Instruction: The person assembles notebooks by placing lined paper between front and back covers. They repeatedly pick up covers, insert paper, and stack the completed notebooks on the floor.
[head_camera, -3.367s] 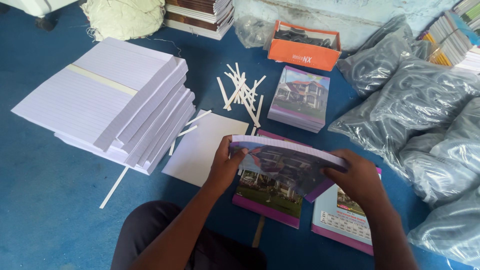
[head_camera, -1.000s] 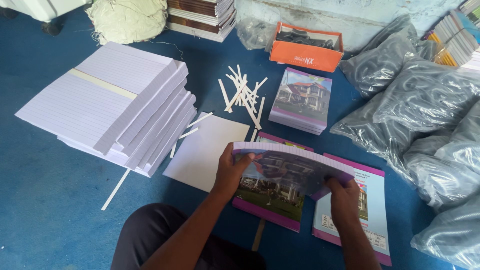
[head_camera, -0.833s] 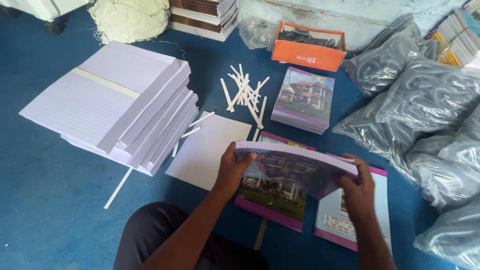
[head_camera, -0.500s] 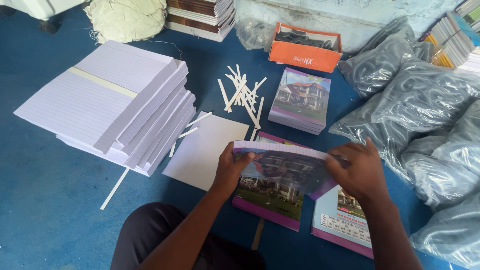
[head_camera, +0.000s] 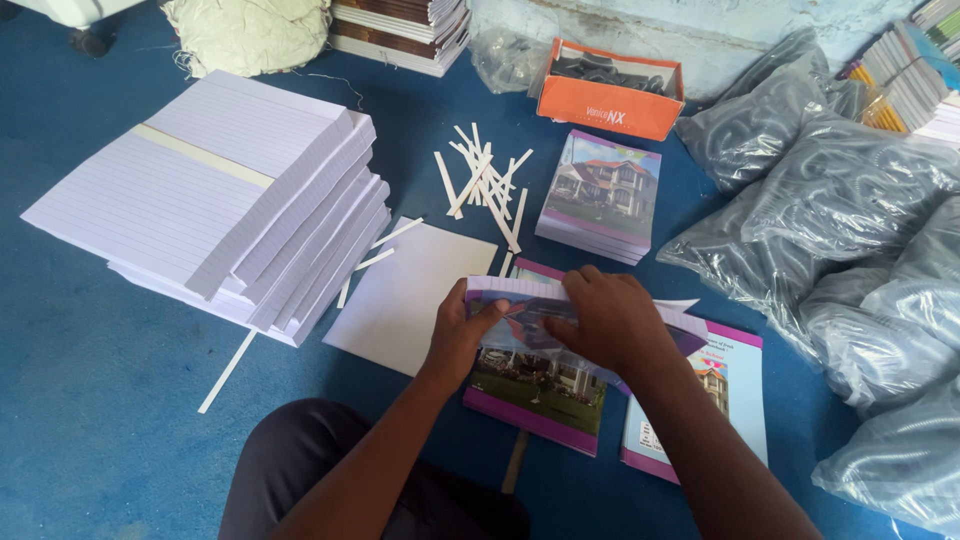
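Note:
My left hand (head_camera: 462, 328) grips the left edge of a notebook (head_camera: 520, 310) with a purple-bordered house-picture cover, lifted a little off the blue floor. My right hand (head_camera: 612, 318) lies flat on top of its cover, fingers pressing across the middle. Under the notebook lies an opened printed cover (head_camera: 545, 392) with another cover (head_camera: 715, 400) beside it on the right. A blank white sheet (head_camera: 405, 295) rests just left of my left hand.
A tall slanted stack of ruled paper (head_camera: 215, 195) stands at the left. Loose white paper strips (head_camera: 485, 185) lie at the centre back, beside a pile of finished notebooks (head_camera: 603, 195). An orange box (head_camera: 610, 90) sits behind, grey plastic bags (head_camera: 850, 220) at the right.
My right hand has moved from the notebook's right edge to the left, onto the top of its cover. The left hand keeps its grip on the left edge.

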